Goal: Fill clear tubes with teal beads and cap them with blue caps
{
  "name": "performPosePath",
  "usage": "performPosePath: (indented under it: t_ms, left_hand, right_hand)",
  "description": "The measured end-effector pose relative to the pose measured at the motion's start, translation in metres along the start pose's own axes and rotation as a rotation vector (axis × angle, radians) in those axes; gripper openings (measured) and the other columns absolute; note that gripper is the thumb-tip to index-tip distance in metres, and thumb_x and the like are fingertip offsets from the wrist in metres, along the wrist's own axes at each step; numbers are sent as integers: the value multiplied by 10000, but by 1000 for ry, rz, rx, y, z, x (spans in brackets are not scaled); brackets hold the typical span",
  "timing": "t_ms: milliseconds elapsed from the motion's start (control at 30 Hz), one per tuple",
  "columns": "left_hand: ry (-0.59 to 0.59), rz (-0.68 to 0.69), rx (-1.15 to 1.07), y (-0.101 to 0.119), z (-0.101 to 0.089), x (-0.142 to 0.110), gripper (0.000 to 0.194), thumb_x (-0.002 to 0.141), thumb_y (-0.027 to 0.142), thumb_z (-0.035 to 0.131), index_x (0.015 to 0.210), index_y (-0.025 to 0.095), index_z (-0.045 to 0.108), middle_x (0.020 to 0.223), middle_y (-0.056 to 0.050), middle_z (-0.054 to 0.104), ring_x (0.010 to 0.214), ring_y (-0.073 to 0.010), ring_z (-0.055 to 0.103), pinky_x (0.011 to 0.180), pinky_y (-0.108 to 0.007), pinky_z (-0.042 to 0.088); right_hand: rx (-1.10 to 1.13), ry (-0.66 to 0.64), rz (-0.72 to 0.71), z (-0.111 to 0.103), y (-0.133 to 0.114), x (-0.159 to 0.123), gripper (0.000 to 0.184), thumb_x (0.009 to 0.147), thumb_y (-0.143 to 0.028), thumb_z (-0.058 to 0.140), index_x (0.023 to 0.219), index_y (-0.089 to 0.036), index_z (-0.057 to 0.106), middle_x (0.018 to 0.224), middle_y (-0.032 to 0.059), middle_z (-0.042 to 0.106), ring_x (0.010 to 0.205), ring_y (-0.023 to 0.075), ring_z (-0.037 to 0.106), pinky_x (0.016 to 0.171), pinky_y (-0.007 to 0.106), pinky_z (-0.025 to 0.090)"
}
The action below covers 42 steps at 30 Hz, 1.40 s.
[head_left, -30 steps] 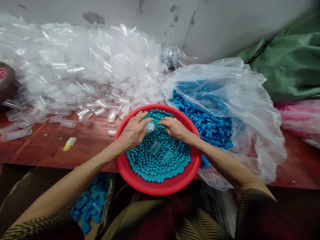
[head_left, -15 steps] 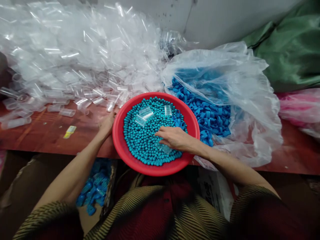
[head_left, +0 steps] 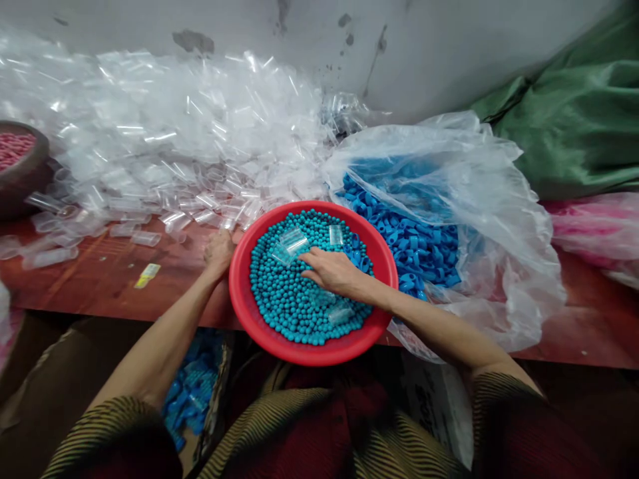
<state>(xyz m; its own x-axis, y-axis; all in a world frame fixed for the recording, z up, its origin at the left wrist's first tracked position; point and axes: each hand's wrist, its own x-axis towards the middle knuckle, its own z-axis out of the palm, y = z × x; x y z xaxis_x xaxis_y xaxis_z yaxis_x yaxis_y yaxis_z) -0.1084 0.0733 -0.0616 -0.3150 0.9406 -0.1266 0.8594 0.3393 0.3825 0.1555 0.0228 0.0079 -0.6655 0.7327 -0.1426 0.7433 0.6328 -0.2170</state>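
Observation:
A red round bowl (head_left: 243,303) full of small teal balls (head_left: 279,293) sits at the table's front edge. Several clear plastic tubes (head_left: 292,241) lie on the balls. My left hand (head_left: 218,253) is curled against the bowl's left rim. Inside the bowl, my right hand (head_left: 332,271) rests palm down on the balls, fingers stretched toward the clear tubes; whether it holds anything is hidden.
A big heap of clear plastic tubes (head_left: 164,146) covers the table's back left. A plastic bag of blue caps (head_left: 419,239) lies right of the bowl. A dark bowl of pink pieces (head_left: 20,166) stands far left. Green sacking (head_left: 574,126) and a pink bag (head_left: 599,233) are right.
My left hand left the balls and went to the bowl's left rim. The tube it held now lies in the bowl. My right hand slid across the balls.

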Motion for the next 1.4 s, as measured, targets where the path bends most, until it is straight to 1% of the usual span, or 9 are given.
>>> performPosePath:
  t_ms: [133, 267, 467, 600, 733, 867, 1133, 1300, 1400]
  left_hand:
    - [38, -54, -224, -16, -10, -2, 512, 734, 177, 517, 1230, 82, 438, 829, -105, 598, 720, -252, 613, 640, -357, 474]
    - [-10, -26, -632, -21, -35, -14, 492, 721, 155, 480, 1212, 150, 443, 636, 42, 453, 460, -113, 507, 470, -246, 435]
    - [-73, 216, -841, 13, -66, -56, 454, 698, 215, 583, 1137, 214, 467, 731, 51, 492, 526, -81, 532, 517, -228, 485]
    - [-256, 468, -824, 42, -49, -80, 340, 693, 247, 605, 1008, 181, 495, 800, 22, 538, 598, -89, 526, 536, -213, 433]
    - [-358, 566, -721, 59, -23, -95, 286, 735, 229, 545, 1007, 200, 462, 867, 13, 543, 709, -109, 529, 669, -249, 440]
    - [-377, 583, -609, 65, -14, -105, 287, 759, 206, 502, 1040, 209, 444, 875, 4, 540, 723, -121, 512, 697, -265, 433]
    - [-180, 684, -416, 69, -11, -118, 282, 758, 173, 505, 1034, 217, 464, 1015, -45, 477, 855, -170, 523, 794, -323, 448]
    - [-260, 638, -410, 72, -13, -118, 528, 748, 214, 531, 1233, 216, 321, 1086, -57, 521, 850, -174, 569, 773, -322, 460]
    - [-349, 606, -402, 71, -14, -115, 469, 734, 280, 582, 1161, 196, 409, 930, -21, 579, 812, -178, 583, 745, -305, 451]
  right_hand:
    - [-57, 97, -22, 2, -18, 43, 397, 922, -321, 426, 1290, -176, 392, 1111, 119, 566, 785, 204, 596, 574, 279, 401]
    - [-102, 31, -130, 9, -21, 72, 307, 923, -174, 318, 1170, -198, 499, 1044, 98, 601, 753, 204, 586, 564, 284, 370]
    - [99, 123, -40, 2, 0, 54, 174, 902, -199, 425, 1001, -177, 566, 889, 58, 644, 773, 188, 565, 620, 270, 349]
    - [365, 291, -9, 3, 18, 24, 76, 857, -166, 522, 834, -157, 594, 849, 43, 614, 799, 154, 548, 721, 261, 385]
    - [614, 442, 13, 9, 19, -1, 81, 832, -137, 532, 772, -159, 581, 776, 16, 575, 778, 136, 538, 753, 265, 413]
    - [818, 416, 57, 14, 12, -13, 87, 825, -125, 512, 812, -173, 583, 758, 2, 588, 782, 138, 564, 744, 280, 448]
    - [970, 408, 88, 20, 7, -13, 69, 818, -164, 535, 823, -170, 604, 767, 10, 621, 750, 136, 601, 705, 275, 481]
    - [942, 409, 47, 16, 0, -18, 75, 814, -178, 551, 813, -162, 624, 780, 12, 636, 746, 135, 601, 715, 270, 469]
    - [939, 337, 51, 16, -1, -20, 112, 824, -161, 528, 812, -162, 638, 748, -5, 638, 710, 118, 601, 696, 248, 460]
